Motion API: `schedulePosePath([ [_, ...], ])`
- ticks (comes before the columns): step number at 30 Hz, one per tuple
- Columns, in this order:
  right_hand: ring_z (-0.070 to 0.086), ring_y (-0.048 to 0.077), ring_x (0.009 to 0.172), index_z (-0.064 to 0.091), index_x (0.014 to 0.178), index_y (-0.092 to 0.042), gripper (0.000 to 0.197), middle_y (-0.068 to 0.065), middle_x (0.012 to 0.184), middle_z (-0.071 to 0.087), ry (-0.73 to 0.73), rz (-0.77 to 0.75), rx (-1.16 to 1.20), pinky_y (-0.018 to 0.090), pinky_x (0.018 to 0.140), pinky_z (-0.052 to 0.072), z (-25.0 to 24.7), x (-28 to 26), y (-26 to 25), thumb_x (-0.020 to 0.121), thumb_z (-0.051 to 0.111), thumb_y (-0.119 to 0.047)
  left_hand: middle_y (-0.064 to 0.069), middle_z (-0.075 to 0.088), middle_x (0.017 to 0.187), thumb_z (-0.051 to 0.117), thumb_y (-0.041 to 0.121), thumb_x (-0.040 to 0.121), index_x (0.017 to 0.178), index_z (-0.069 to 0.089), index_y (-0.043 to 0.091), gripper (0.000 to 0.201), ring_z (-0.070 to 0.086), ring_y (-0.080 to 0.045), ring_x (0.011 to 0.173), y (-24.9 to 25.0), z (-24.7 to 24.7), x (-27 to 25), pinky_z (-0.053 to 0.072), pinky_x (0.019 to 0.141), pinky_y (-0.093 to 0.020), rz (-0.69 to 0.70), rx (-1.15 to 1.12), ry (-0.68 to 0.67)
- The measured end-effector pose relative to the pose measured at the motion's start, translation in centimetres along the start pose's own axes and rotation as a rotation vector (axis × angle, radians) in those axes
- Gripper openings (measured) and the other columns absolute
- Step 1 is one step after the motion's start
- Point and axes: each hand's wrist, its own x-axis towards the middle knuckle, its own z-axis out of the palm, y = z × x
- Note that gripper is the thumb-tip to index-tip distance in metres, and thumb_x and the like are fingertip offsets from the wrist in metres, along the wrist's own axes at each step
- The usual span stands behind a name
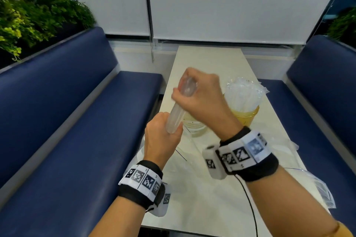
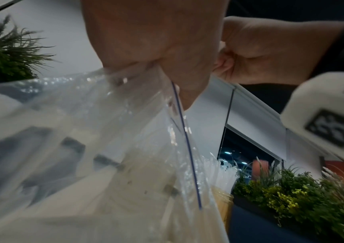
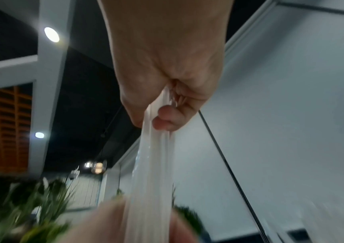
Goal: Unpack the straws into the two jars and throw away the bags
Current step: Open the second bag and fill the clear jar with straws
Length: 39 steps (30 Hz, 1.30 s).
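The right hand (image 1: 196, 96) gripped the straws (image 1: 178, 109), pulling them free. The left hand (image 1: 161, 140) clenched the bag (image 2: 84, 148) (anchoring it) near the desk's (image 1: 212, 208) left edge.

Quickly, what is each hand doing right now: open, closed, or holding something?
Left hand: closed around the lower end of the straw bundle, and holding the bag.
Right hand: closed around the bundle's upper end.

Straw bundle (image 1: 178, 109) over near jar (image 1: 194, 124); filled jar (image 1: 245, 115) right, seemingly behind.
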Motion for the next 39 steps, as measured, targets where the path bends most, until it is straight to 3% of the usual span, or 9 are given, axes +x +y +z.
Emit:
schedulePosePath([
  [3, 0.06, 0.008, 0.059, 0.064, 0.073, -0.011, 0.01, -0.006, 0.066, 0.064, 0.098, -0.064, 0.007, 0.021, 0.056, 0.05, -3.5, 3.4, -1.3, 0.074, 0.072, -0.015, 0.01, 0.051, 0.076, 0.078, 0.032, 0.083, 0.083, 0.051, 0.022, 0.029, 0.051, -0.006, 0.063, -0.5, -0.4, 0.1, 0.033, 0.054, -0.01, 0.019, 0.049, -0.002],
  [5, 0.058, 0.005, 0.055, 0.062, 0.075, -0.016, 0.01, -0.012, 0.066, 0.06, 0.151, -0.067, 0.022, 0.013, 0.049, 0.045, -5.7, 5.5, -1.5, 0.074, 0.071, -0.017, 0.008, 0.059, 0.086, 0.08, 0.029, 0.082, 0.091, 0.057, 0.023, 0.026, 0.058, -0.007, 0.072, -0.7, -0.7, 0.1, 0.04, 0.062, -0.011, 0.001, 0.005, -0.007],
  [11, 0.055, 0.003, 0.059, 0.064, 0.081, -0.007, 0.017, -0.005, 0.07, 0.064, 0.363, -0.109, -0.15, 0.012, 0.056, 0.043, -5.6, 10.2, 2.4, 0.076, 0.065, -0.023, 0.007, 0.066, 0.101, 0.075, 0.014, 0.087, 0.107, 0.065, 0.021, 0.024, 0.062, -0.004, 0.082, -0.8, -1.1, 0.1, 0.041, 0.068, -0.005, -0.045, -0.011, -0.038],
  [18, 0.063, 0.026, 0.071, 0.062, 0.088, -0.01, 0.009, 0.008, 0.08, 0.067, 0.048, 0.096, -0.421, 0.027, 0.06, 0.048, 1.9, 9.7, 10.4, 0.081, 0.062, -0.016, 0.004, 0.066, 0.109, 0.07, 0.003, 0.087, 0.117, 0.067, 0.017, 0.033, 0.058, -0.003, 0.087, -0.4, -1.6, 0.3, 0.039, 0.067, 0.004, -0.006, 0.006, -0.067],
  [24, 0.065, 0.032, 0.078, 0.063, 0.096, -0.009, 0.023, 0.013, 0.088, 0.068, -0.083, 0.274, -0.434, 0.038, 0.07, 0.057, 5.2, 6.9, 13.8, 0.088, 0.063, -0.03, 0.004, 0.065, 0.109, 0.067, 0.001, 0.086, 0.118, 0.067, 0.017, 0.036, 0.06, -0.004, 0.09, -0.8, -2.1, 0.7, 0.039, 0.075, 0.005, 0.033, 0.001, -0.084],
  [29, 0.065, 0.031, 0.092, 0.07, 0.105, -0.012, 0.056, 0.012, 0.098, 0.07, -0.315, 0.273, -0.705, 0.037, 0.077, 0.053, 7.0, 4.7, 15.1, 0.099, 0.037, -0.057, 0.008, 0.063, 0.107, 0.067, 0.002, 0.085, 0.118, 0.067, 0.02, 0.037, 0.061, -0.004, 0.09, -1.1, -2.2, 0.8, 0.043, 0.073, 0.001, 0.052, 0.01, -0.091],
  [31, 0.059, 0.032, 0.101, 0.068, 0.11, -0.012, 0.051, 0.014, 0.108, 0.065, -0.358, 0.221, -0.762, 0.039, 0.079, 0.05, 7.3, 4.2, 15.3, 0.102, 0.034, -0.049, 0.009, 0.063, 0.106, 0.067, 0.001, 0.084, 0.117, 0.067, 0.021, 0.038, 0.061, -0.004, 0.09, -1.1, -2.4, 0.8, 0.043, 0.076, -0.002, 0.061, 0.005, -0.094],
  [35, 0.05, 0.026, 0.112, 0.071, 0.11, -0.014, 0.037, 0.004, 0.122, 0.061, -0.115, 0.088, -0.779, 0.04, 0.088, 0.045, 7.4, 4.8, 14.9, 0.101, 0.04, -0.033, 0.01, 0.062, 0.106, 0.066, 0.002, 0.084, 0.116, 0.067, 0.022, 0.038, 0.063, -0.006, 0.092, -1.2, -2.7, 0.9, 0.05, 0.083, -0.016, 0.059, -0.017, -0.101],
  [39, 0.039, 0.025, 0.136, 0.07, 0.121, -0.019, 0.042, 0.002, 0.144, 0.053, -0.338, 0.078, -0.794, 0.045, 0.112, 0.03, 7.3, 4.8, 15.2, 0.102, 0.038, -0.038, 0.01, 0.06, 0.117, 0.066, 0.003, 0.085, 0.127, 0.062, 0.023, 0.047, 0.06, -0.006, 0.103, -0.9, -2.9, 1.1, 0.048, 0.088, -0.015, 0.048, 0.003, -0.183],
])
